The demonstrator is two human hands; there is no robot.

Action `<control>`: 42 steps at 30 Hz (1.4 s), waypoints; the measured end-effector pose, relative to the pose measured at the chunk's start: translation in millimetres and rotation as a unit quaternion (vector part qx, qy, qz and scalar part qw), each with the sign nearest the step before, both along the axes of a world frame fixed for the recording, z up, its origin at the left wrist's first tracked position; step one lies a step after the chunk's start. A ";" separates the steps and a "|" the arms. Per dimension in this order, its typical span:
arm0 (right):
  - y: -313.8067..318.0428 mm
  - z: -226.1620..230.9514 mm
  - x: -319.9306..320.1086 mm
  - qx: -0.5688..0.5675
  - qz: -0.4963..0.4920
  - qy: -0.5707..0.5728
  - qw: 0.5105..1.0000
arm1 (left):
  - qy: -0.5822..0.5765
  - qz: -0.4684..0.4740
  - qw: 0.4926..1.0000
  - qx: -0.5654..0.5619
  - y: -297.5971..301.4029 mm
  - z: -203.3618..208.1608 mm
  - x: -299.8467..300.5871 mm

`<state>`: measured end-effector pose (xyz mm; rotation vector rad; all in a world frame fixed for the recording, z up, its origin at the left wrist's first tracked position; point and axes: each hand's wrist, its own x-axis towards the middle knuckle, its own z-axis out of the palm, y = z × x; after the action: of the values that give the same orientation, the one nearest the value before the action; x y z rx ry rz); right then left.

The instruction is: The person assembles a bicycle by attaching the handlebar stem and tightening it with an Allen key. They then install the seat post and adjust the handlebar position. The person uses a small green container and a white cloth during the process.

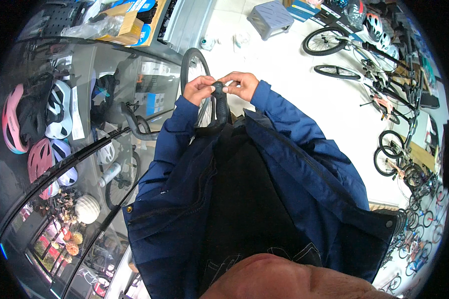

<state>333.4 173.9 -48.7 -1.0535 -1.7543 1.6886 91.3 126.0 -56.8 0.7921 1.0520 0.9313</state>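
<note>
A black drop handlebar (222, 112) stands close in front of my body. At the top of its nearer side is the rubber brake lever hood (218, 87), and both my hands meet there. My left hand (198, 90) pinches the hood from the left with thumb and fingers. From the right, my right hand (241, 85) presses thumb and fingertips against the same hood. Behind the bar shows the bike's front wheel (195, 62), with a thin black tyre. The handlebar's other curved end (130, 119) sticks out past my left sleeve.
To the left is a glass display case (110, 144) with several helmets (60, 109). Boxes (129, 25) lie on a shelf at the upper left. A grey step stool (270, 19) stands on the pale floor (279, 60). Several bicycles (379, 74) line the right side.
</note>
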 end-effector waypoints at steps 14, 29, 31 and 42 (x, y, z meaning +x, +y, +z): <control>-6.4 -15.2 -7.7 -0.030 -0.058 -0.004 0.998 | 0.041 0.005 0.998 -0.037 -0.3 10.5 9.7; -22.0 -48.3 -10.2 -0.011 -0.133 -0.024 0.991 | -0.012 0.082 0.994 -0.077 -6.1 -20.4 50.8; -30.9 -54.2 -9.2 0.039 -0.150 -0.065 0.986 | -0.016 0.106 0.992 -0.060 -17.8 -19.7 57.2; -49.3 -53.7 -2.7 -0.033 -0.179 -0.067 0.981 | 0.381 0.145 0.887 0.215 -39.5 -4.0 93.6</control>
<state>330.7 124.6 -102.4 -1.4444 -1.4819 1.4869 184.9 86.5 -60.8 1.4727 1.7094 1.1589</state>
